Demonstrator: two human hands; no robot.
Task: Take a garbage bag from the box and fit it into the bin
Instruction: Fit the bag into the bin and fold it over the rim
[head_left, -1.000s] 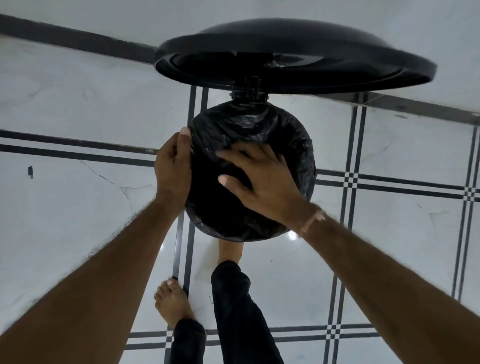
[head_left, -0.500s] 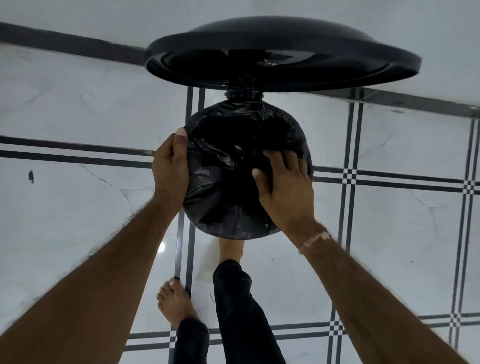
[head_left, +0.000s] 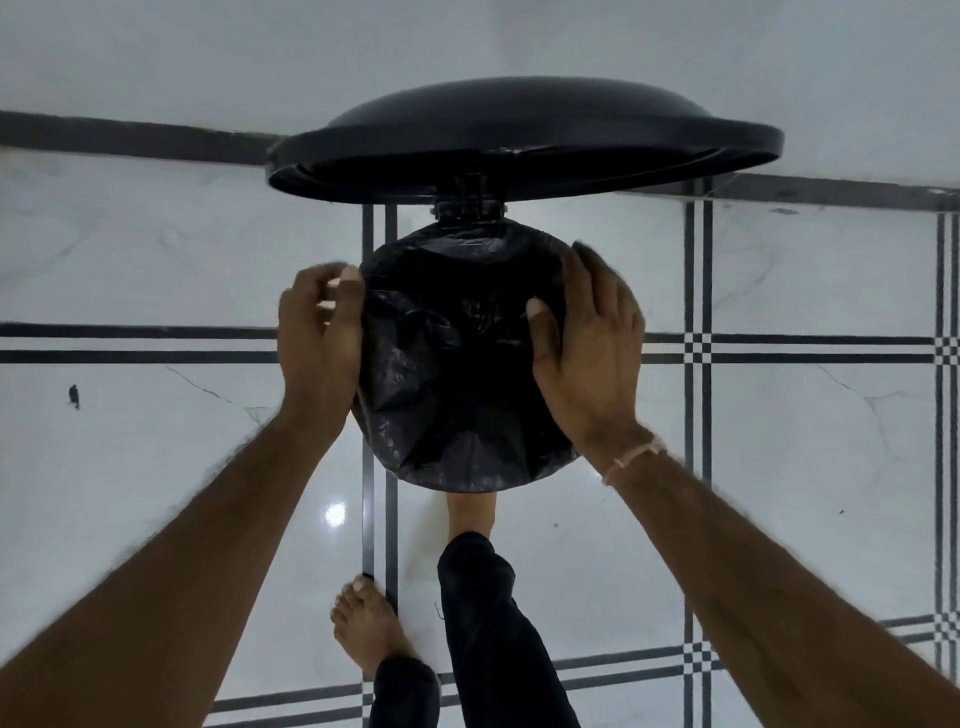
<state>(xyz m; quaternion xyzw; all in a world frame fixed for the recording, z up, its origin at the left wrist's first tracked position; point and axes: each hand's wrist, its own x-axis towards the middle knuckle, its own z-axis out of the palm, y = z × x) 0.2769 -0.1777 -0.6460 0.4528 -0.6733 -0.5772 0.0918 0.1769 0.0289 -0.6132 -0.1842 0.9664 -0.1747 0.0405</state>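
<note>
I look straight down on a round bin whose mouth is lined with a crinkled black garbage bag (head_left: 447, 384). The bag sags into the bin and its edge is folded over the rim. The bin's black lid (head_left: 519, 130) stands raised behind it on its hinge (head_left: 467, 208). My left hand (head_left: 317, 343) is at the left rim, with thumb and curled fingers pinching the bag's edge. On the right rim lies my right hand (head_left: 592, 353), fingers stretched along the outside and thumb on the plastic inside. The bin's body is hidden under the bag.
White marble floor (head_left: 779, 441) with dark stripe lines surrounds the bin, and a wall with a dark skirting (head_left: 130, 137) runs behind it. One bare foot (head_left: 363, 629) stands near the bin. The other foot (head_left: 470, 514) reaches under the bin's front edge.
My right hand has slid from the middle of the bag's opening out to the right rim. My left hand stays at the left rim, its fingers now more curled.
</note>
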